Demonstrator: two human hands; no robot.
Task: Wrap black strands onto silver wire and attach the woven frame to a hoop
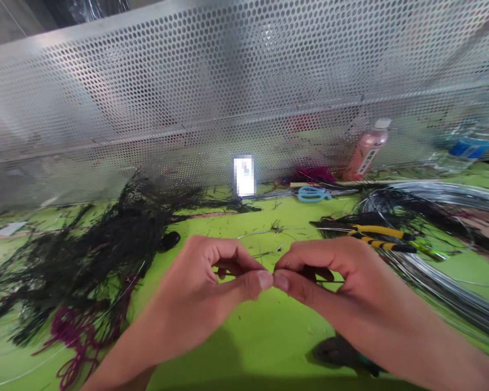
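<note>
Over the green table, my left hand [204, 296] and my right hand [346, 288] meet fingertip to fingertip. Both are closed, thumb against forefinger, pinching a thin dark wire-like strand [329, 281]. The strand runs roughly level behind the fingers and shows on both sides of the pinch. Its middle is hidden by the fingertips, and I cannot tell whether it is wire or fibre. Pliers with yellow-and-black handles [381, 233] lie just beyond my right hand. Partly under my right wrist is a dark grey object [334, 350], its kind unclear.
A tangled black fibre heap [114, 239] and purple yarn [71, 331] lie left. Blue-handled scissors [313, 194] and a lit phone [243, 175] are at the back. Coiled silvery wire [444, 277] lies right. Bottles [369, 149] stand by the perforated metal panel [212, 70].
</note>
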